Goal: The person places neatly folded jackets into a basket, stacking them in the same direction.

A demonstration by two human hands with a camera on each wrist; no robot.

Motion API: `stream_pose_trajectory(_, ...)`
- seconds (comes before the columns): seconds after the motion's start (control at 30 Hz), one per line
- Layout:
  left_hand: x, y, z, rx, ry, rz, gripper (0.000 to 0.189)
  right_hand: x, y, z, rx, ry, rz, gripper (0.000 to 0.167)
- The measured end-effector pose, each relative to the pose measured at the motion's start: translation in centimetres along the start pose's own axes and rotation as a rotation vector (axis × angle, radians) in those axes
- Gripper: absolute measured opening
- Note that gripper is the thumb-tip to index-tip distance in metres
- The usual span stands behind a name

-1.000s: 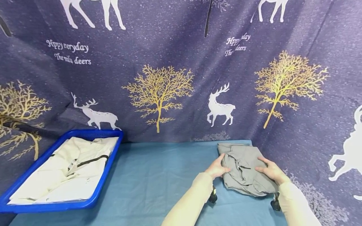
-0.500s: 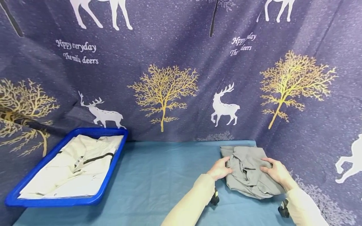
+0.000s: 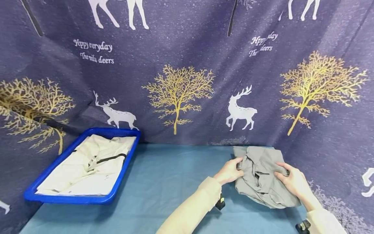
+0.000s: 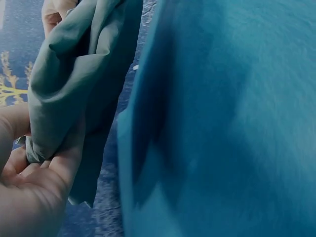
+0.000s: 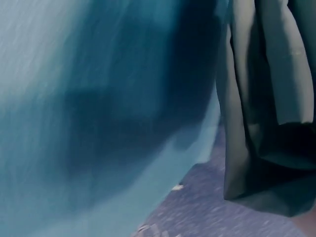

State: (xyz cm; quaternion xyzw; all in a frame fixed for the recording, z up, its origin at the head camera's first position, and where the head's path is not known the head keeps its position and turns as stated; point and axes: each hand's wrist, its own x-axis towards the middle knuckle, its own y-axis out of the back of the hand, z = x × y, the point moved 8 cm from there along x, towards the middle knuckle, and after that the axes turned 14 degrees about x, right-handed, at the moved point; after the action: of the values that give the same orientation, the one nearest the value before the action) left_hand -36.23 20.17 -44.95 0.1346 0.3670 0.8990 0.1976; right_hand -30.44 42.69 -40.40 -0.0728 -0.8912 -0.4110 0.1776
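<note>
A folded grey garment [image 3: 264,177] with a rumpled top is held between both hands at the right of the head view. My left hand [image 3: 230,172] grips its left side; in the left wrist view the thumb lies on one face and the fingers [image 4: 52,173] curl under the cloth [image 4: 64,98]. On the opposite side my right hand [image 3: 295,182] holds the right edge, thumb and forefinger on top, other fingers mostly hidden. In the right wrist view the layered folds [image 5: 266,98] hang above the tabletop, which bears a shadow; only a sliver of that hand shows.
To the left stands a blue plastic basket [image 3: 108,199] with cream folded clothing [image 3: 84,169] in it, crossed by a black strip. A blue cloth [image 3: 175,182] covers the table. Behind it hangs a dark curtain [image 3: 187,42] with deer and trees.
Both hands have raised the grey garment slightly off the table, its near side tilting up. The head view has turned left, so the basket appears farther right.
</note>
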Motion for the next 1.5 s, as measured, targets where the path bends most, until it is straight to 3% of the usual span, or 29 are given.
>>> stream_pose_trajectory(0.23,-1.3,2.9,-0.9,-0.006,-0.007,0.045,0.065,0.4,-0.2,-3.6,0.031,0.092,0.094,0.041)
stream_pose_trajectory(0.47,-3.4,5.6,-1.2,0.002,-0.057,0.062,0.067,-0.4,-0.7,-6.7,0.071,0.166,0.169,0.04)
stream_pose_trajectory(0.87,-9.3,12.6,-3.0,-0.016,-0.147,0.052,0.064,-0.9,-4.1,-13.3,0.166,0.237,0.178,0.041)
stream_pose_trajectory(1.13,-12.6,17.0,-4.3,0.077,-0.083,0.045,0.063,-0.9,-6.1,-18.1,0.217,0.313,0.195,0.041)
stream_pose_trajectory(1.5,-16.9,22.7,-7.5,0.164,-0.058,0.111,0.063,-0.5,-10.5,-23.8,0.312,0.387,0.174,0.042)
